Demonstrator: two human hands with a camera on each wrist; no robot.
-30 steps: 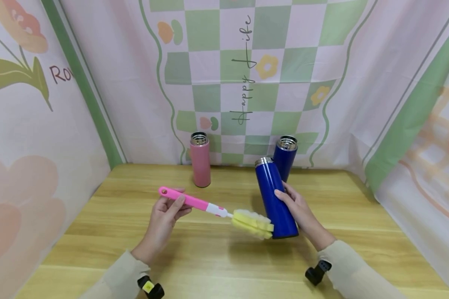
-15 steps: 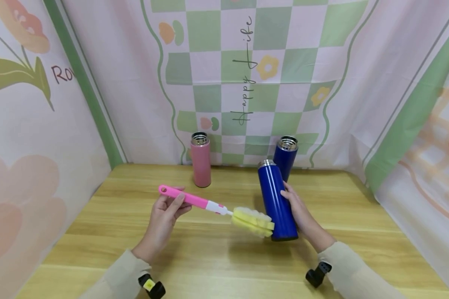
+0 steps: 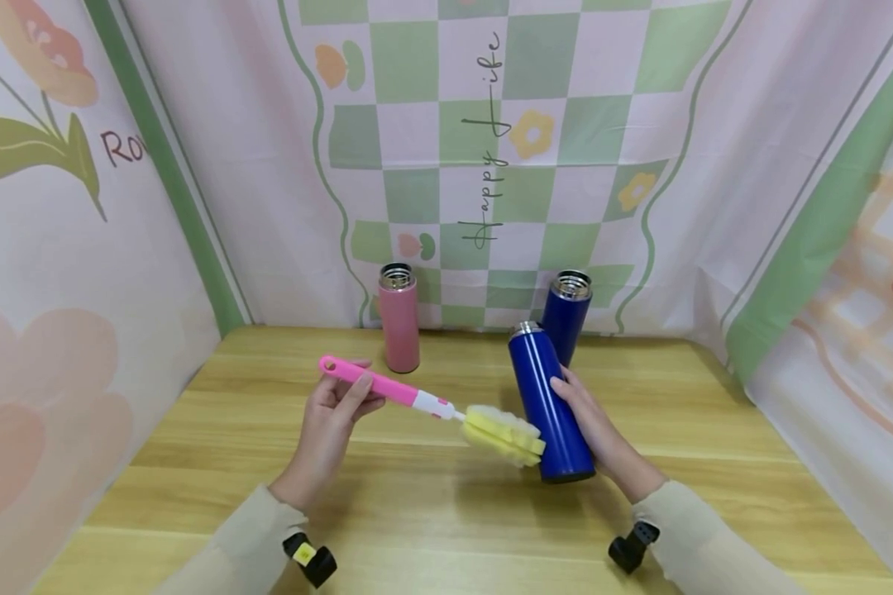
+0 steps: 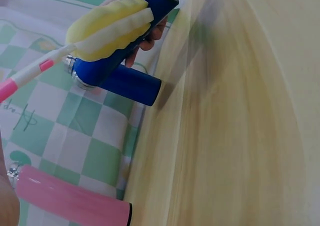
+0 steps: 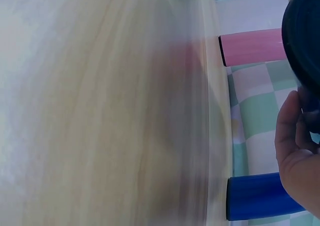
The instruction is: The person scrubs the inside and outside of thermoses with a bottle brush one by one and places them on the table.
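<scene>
Held blue bottle (image 3: 552, 405) tilts — sponge brush (image 3: 433, 404) outside, beside it.

A small curtained-off spot, more like a recording set-up than a lived-in room: printed cloth (image 3: 469, 149), checked, flowered and lettered "Happy Life", hangs behind and on both sides of a wood-grain counter (image 3: 446, 529), and a small black camera (image 3: 627, 551) sits at each sleeve (image 3: 245, 537); whether home or studio lies around it cannot be told
</scene>
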